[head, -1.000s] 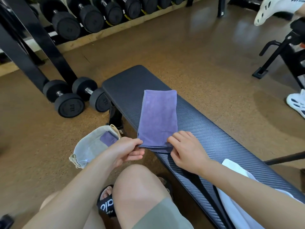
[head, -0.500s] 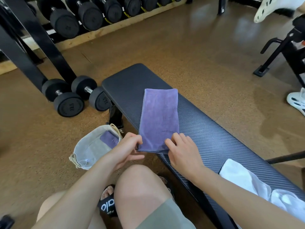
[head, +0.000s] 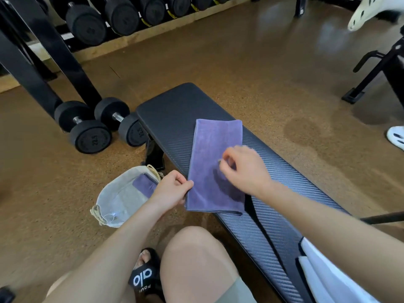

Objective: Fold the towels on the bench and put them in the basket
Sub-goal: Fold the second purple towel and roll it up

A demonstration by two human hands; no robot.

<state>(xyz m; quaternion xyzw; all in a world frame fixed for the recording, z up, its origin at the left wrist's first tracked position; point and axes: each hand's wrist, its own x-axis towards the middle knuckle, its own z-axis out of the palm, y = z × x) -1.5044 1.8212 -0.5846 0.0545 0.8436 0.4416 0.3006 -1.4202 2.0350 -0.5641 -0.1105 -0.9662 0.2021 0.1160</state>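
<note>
A purple towel point(head: 213, 154), folded into a long strip, lies across the black bench point(head: 175, 110). My left hand point(head: 172, 189) pinches the towel's near left edge at the bench side. My right hand point(head: 242, 169) hovers over the middle of the towel with fingers loosely curled, and I cannot tell whether it touches the cloth. A pale cloth basket point(head: 118, 202) sits on the floor left of the bench with a folded purple towel point(head: 145, 186) inside. A white towel point(head: 328, 278) lies on the bench at the lower right, partly under my right forearm.
Two black dumbbells point(head: 91, 136) lie on the floor left of the bench end. A dumbbell rack point(head: 118, 16) runs along the back. A black machine frame point(head: 384, 68) stands at the right. My knee and a sandalled foot point(head: 144, 278) are below the bench.
My right hand has left the towel's near right corner and moved up over its middle. My left hand still pinches the near left edge. The view has shifted slightly.
</note>
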